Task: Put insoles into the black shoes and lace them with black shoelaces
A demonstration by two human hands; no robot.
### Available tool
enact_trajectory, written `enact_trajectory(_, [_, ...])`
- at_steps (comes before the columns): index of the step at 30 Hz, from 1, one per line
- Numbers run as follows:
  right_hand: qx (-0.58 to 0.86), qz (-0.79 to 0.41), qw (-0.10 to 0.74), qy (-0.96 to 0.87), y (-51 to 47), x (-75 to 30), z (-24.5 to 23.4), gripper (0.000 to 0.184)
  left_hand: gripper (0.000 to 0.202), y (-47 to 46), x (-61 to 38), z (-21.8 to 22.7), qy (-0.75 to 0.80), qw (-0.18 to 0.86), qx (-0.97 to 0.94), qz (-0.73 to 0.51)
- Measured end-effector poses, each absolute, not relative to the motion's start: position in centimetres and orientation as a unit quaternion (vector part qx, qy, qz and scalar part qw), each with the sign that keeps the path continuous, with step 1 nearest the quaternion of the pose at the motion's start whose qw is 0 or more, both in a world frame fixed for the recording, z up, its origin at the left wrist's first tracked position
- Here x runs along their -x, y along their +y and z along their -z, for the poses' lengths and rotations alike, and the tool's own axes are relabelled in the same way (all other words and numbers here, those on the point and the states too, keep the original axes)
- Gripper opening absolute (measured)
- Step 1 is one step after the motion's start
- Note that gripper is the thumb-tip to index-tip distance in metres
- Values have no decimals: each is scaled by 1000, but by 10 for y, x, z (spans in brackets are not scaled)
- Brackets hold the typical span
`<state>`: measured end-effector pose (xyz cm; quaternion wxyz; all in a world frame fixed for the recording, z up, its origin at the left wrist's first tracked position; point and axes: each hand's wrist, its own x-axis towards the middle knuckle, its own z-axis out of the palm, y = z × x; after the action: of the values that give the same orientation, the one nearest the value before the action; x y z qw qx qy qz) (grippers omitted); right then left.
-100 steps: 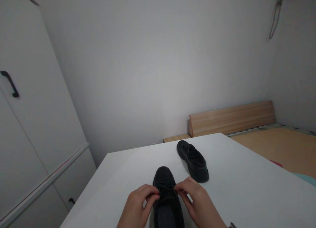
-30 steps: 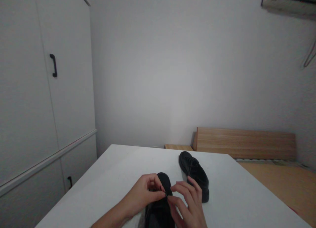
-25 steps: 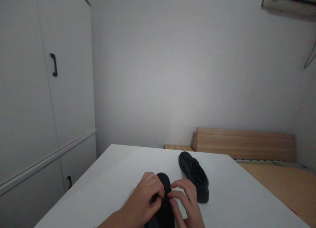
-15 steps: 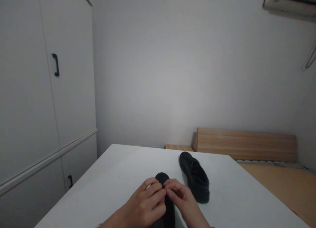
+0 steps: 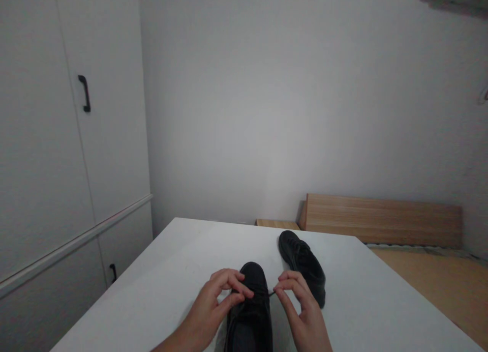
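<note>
A black lace-up shoe (image 5: 256, 275) rests on the white table in front of me, toe pointing away and its opening toward me. My right hand (image 5: 301, 306) is at the shoe's right side, thumb and forefinger pinched on a dark shoelace (image 5: 271, 294) drawn out sideways from the lacing. Over the left part of the lacing is my left hand (image 5: 217, 303), thumb and fingertips closed together at the laces. The bit of lace in those fingers is mostly hidden.
A second black shoe (image 5: 303, 263) lies farther back on the white table (image 5: 206, 245), just beyond my right hand. White cupboards (image 5: 114, 138) stand at the left. A wooden headboard (image 5: 381, 220) and a bed base (image 5: 415, 275) are on the right.
My hands were together over the shoe's lacing and have moved apart, the right one going right with the lace. More of the shoe shows now. The view has tilted slightly.
</note>
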<state>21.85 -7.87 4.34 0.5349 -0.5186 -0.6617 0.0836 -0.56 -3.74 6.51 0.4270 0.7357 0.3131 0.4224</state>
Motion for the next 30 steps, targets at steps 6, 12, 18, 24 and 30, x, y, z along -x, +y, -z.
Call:
enact_trajectory(6, [453, 57, 493, -740, -86, -193, -77, 16, 14, -37, -23, -89, 337, 448, -729, -393])
enact_trajectory(12, [457, -24, 501, -734, -78, -194, -72, 18, 9, -37, -22, -90, 334, 385, -763, -396])
enact_trajectory(18, [438, -268, 514, -687, -69, -199, -60, 13, 5, -38, -17, -87, 305, 387, -776, -393])
enact_trajectory(24, [473, -219, 552, -651, -68, -201, -59, 17, 6, -36, -18, -88, 329, 387, -777, -371])
enact_trajectory(30, [451, 46, 528, -718, -76, -207, -51, 11, 16, -29, -19, -79, 304, 536, -693, -373])
